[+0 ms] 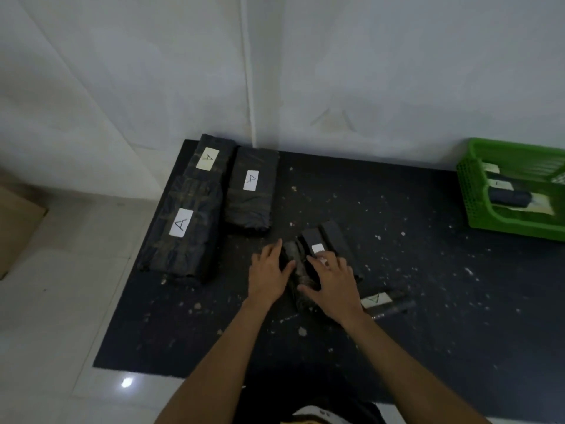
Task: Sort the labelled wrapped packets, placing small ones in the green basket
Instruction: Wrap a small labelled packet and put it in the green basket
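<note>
Head: small pkts (318,240) under both hands (301,278).

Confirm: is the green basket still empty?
No, the green basket at the mat's right edge already holds at least one dark wrapped packet with labels showing.

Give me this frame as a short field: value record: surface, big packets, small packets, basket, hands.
surface: dark mat on a pale tiled floor, speckled with light crumbs
big packets: three large packets labelled A, lying at the mat's far-left corner
small packets: cluster of small packets mid-mat under the hands; one more labelled small packet lies to the right of the right wrist
green basket: far right, already holds a few labelled packets
left hand: fingers flat on the cluster
right hand: fingers spread over the cluster, no visible grip
</note>
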The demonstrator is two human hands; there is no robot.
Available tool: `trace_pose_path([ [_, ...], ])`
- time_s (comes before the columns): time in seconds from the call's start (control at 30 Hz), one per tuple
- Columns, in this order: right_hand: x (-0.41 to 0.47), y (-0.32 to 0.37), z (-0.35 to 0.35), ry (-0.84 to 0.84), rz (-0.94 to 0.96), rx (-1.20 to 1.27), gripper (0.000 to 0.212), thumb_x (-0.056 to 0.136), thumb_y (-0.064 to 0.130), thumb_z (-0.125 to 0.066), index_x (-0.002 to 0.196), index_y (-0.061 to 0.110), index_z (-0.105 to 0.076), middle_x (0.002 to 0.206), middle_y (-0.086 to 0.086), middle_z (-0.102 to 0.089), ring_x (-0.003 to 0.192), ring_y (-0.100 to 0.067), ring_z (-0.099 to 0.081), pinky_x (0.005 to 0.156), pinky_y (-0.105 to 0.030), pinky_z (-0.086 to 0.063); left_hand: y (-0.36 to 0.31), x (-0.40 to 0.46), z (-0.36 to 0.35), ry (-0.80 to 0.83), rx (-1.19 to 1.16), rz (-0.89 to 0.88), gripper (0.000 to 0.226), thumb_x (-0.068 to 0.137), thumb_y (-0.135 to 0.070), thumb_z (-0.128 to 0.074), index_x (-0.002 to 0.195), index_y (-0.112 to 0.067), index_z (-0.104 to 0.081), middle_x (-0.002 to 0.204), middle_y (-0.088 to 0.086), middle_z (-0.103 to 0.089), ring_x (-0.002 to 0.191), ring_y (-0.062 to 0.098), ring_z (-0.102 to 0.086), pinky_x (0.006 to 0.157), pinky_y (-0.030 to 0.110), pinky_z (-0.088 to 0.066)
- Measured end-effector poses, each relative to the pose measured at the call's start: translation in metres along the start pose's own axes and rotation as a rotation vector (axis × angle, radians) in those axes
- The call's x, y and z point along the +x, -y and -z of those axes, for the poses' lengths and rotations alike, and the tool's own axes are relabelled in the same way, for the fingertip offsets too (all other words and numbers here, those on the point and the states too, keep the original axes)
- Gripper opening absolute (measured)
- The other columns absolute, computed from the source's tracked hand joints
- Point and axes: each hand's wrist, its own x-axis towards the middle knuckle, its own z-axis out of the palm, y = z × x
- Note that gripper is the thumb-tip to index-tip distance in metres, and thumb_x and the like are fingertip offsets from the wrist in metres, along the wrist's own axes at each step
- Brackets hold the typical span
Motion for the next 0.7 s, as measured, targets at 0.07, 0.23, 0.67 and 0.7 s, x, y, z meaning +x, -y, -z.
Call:
trace_pose_path([
  [0.07, -0.008, -0.006, -0.004, -0.034, -0.002, 0.015, 0.068, 0.091, 0.059, -0.062, 0.149, 0.026, -0.048, 0.152, -0.002, -0.036, 0.132, -0.028, -0.040, 0.107, -0.042, -0.040, -0.006, 0.000, -0.003, -0.015, -0.029, 0.026, 0.068, 0.096, -0.049, -0.058, 0.155, -0.024, -0.033, 0.156, 0.006, -0.035, 0.141, 0.034, -0.035, 0.113, 0.053, -0.035],
  [0.23, -0.017, -0.017, -0.003, -0.027, -0.021, 0.133, 0.059, 0.091, 0.057, -0.065, 0.142, 0.027, -0.058, 0.156, -0.002, -0.030, 0.140, -0.027, -0.032, 0.115, -0.046, -0.036, -0.010, -0.001, 0.002, -0.041, -0.185, 0.075, 0.074, 0.087, -0.041, -0.074, 0.149, -0.017, -0.040, 0.146, 0.011, -0.038, 0.132, 0.030, -0.046, 0.111, 0.042, -0.040],
  [0.67, -0.050, -0.042, 0.055, 0.066, 0.036, 0.518, 0.068, 0.095, 0.058, -0.059, 0.153, 0.032, -0.036, 0.138, 0.006, -0.044, 0.119, -0.010, -0.048, 0.103, -0.032, -0.045, -0.077, -0.018, 0.010, -0.131, -1.059, 0.346, 0.043, 0.080, -0.022, -0.083, 0.108, -0.011, -0.052, 0.114, 0.012, -0.065, 0.091, 0.019, -0.069, 0.060, 0.025, -0.056],
  [0.7, -0.050, -0.047, 0.062, 0.043, 0.045, 0.524, 0.067, 0.095, 0.054, -0.062, 0.153, 0.031, -0.038, 0.136, 0.006, -0.045, 0.117, -0.010, -0.049, 0.102, -0.030, -0.046, -0.085, -0.018, 0.010, -0.135, -1.025, 0.333, 0.044, 0.080, -0.026, -0.084, 0.106, -0.012, -0.051, 0.114, 0.013, -0.064, 0.091, 0.020, -0.069, 0.059, 0.025, -0.056],
])
